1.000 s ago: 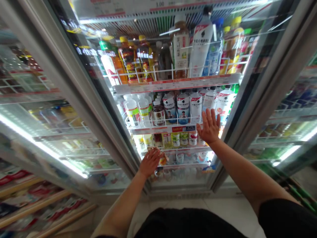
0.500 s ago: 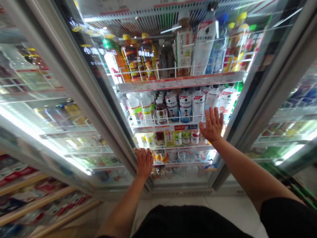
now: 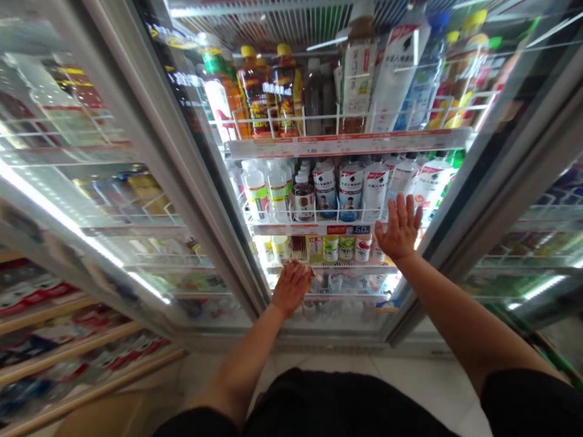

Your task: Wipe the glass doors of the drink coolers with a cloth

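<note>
I stand in front of a lit drinks cooler. My right hand [image 3: 399, 233] is open with fingers spread flat, just in front of the white-labelled bottles [image 3: 376, 188] on the middle wire shelf [image 3: 319, 229]. My left hand [image 3: 291, 286] is lower, palm down and fingers stretched forward, at the shelf of small yoghurt-type bottles [image 3: 337, 247]. Neither hand holds anything. I cannot tell whether the palms rest on glass or reach inside.
Tall tea and water bottles [image 3: 273, 91] fill the top shelf. A glass cooler door [image 3: 91, 182] stands to the left and a grey door frame [image 3: 501, 200] to the right. Wooden racks of packets [image 3: 68, 358] sit at lower left. White floor tiles [image 3: 410, 376] lie below.
My left hand has moved right and a little up, from the door frame to the small-bottle shelf. The right hand keeps its spread pose. The view has shifted slightly.
</note>
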Available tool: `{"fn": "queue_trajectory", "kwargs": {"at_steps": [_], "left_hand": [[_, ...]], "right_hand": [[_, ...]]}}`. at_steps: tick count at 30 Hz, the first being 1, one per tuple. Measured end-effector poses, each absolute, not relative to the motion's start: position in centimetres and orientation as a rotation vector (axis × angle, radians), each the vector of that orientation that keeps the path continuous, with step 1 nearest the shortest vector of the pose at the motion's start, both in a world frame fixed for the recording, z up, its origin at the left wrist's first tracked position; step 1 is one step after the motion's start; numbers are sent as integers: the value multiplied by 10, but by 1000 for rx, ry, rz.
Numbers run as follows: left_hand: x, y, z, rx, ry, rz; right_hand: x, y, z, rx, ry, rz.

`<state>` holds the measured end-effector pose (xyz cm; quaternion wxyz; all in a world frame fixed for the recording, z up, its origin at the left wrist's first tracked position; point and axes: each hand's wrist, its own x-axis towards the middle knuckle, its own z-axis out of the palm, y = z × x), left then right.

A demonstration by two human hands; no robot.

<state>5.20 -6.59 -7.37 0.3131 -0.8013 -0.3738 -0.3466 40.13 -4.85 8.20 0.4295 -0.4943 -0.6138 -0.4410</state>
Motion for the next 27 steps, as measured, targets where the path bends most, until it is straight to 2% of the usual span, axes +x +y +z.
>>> {"fn": "queue_trajectory", "kwargs": {"at_steps": [3,10,12,16,18,21,24,27], "left_hand": [[65,-68,-64,-2152,-914,-892],[97,-34,52,-2067,-1066,-1009],[111,-42,51,-2059,-1018,-1025],[132,-61,13,-2145,-677,-911],[139,-60,14,-2162,-569,-866],[145,-49,61,-2132,-575,-867],[148,-41,116,-2020,-806,-931],[148,-44,120,-1979,-938,-985]], "right_hand": [[399,-48,81,-1239,-1512,-1114],[396,-48,81,-1232,-1512,-1111],[395,-49,83,-1223,-1502,-1134],[393,-49,85,-1175,-1477,-1191],[393,-48,84,-1207,-1478,-1187],[393,-47,83,-1236,-1477,-1162],[394,-46,81,-1200,-1478,-1141],[395,-46,81,-1244,-1500,-1111]]}}
